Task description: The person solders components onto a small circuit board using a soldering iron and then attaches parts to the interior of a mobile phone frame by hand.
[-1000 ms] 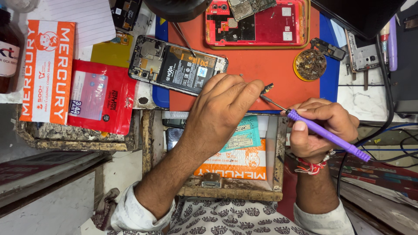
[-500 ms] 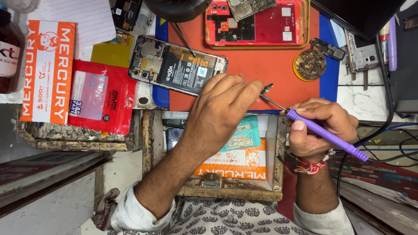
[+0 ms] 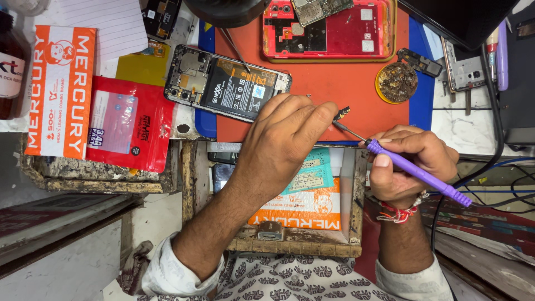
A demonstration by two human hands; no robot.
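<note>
My left hand [image 3: 281, 142] rests at the near edge of the orange work mat [image 3: 340, 83], its fingertips pinching a small dark part [image 3: 341, 113]. My right hand [image 3: 409, 164] grips a purple soldering iron [image 3: 415, 173], whose metal tip touches that small part. An opened black phone [image 3: 225, 83] with its battery exposed lies on the mat left of my left hand. At the far side of the mat lies an opened red phone [image 3: 329, 28].
A round tin of brown flux [image 3: 397, 82] sits at the mat's right edge. Orange and red packets [image 3: 95, 106] lie at the left, next to a brown bottle [image 3: 8, 61]. An open wooden drawer [image 3: 290, 195] with packets is under my wrists. Cables [image 3: 496, 161] run at the right.
</note>
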